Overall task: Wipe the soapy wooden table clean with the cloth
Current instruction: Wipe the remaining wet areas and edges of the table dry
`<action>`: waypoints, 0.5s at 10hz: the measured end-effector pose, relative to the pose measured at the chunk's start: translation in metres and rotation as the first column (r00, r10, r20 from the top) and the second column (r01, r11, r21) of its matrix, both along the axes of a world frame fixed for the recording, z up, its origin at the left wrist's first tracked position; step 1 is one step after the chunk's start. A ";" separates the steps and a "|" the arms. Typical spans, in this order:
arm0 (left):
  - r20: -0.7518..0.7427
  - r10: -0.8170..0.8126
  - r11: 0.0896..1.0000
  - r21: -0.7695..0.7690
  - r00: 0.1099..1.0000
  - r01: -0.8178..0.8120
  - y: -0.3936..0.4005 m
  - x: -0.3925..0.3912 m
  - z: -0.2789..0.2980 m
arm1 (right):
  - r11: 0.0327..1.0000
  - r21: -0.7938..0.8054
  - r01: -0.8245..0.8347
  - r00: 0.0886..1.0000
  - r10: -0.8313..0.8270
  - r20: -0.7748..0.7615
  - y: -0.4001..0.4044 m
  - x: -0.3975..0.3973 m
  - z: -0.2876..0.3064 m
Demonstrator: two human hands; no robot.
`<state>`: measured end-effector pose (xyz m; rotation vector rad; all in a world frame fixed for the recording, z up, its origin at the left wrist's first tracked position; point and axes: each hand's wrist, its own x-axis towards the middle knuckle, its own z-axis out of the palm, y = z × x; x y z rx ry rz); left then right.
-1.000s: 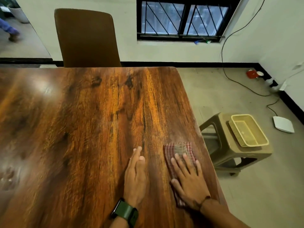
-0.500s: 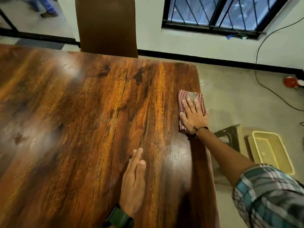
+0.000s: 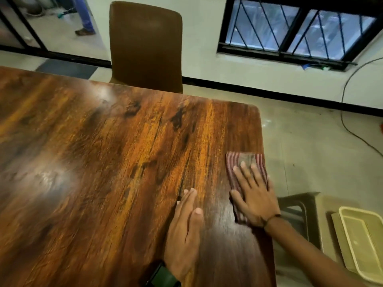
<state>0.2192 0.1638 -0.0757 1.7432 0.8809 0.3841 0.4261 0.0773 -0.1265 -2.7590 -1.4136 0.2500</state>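
Currently right hand (image 3: 253,200) pressed the cloth (image 3: 244,162) flat, fingers (image 3: 240,172) straight, at the worktop (image 3: 103,162) right edge; left hand (image 3: 184,230) lay flat and released beside it. Best kept even pressure, overlapping strokes along the grain. No readable writing was visible.

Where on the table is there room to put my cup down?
The wooden table is bare from the left hand out to its left edge and up to the chair. It is crowded only along the right edge, where the right hand presses the cloth.
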 end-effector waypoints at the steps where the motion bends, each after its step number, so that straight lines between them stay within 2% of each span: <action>1: -0.012 0.064 0.998 0.015 0.998 -0.064 0.016 0.017 0.000 | 0.997 0.011 0.076 0.997 -0.076 -0.022 0.069 0.086 -0.010; 2: -0.004 0.140 0.990 0.025 0.990 -0.139 0.035 0.024 -0.001 | 0.985 -0.026 0.170 0.984 -0.171 -0.041 0.130 0.139 -0.003; 3: 0.018 0.143 0.988 0.049 0.990 -0.144 0.055 0.025 0.003 | 0.990 -0.058 0.132 0.990 -0.135 -0.048 0.145 0.137 0.005; 4: 0.020 0.179 0.977 0.112 0.984 -0.180 0.073 0.013 0.002 | 0.984 0.018 -0.176 0.979 0.177 -0.103 0.122 0.109 0.006; 5: 0.018 0.208 0.956 0.207 0.978 -0.207 0.090 0.007 -0.018 | 0.944 0.026 -0.328 0.941 0.329 -0.083 0.115 0.110 0.009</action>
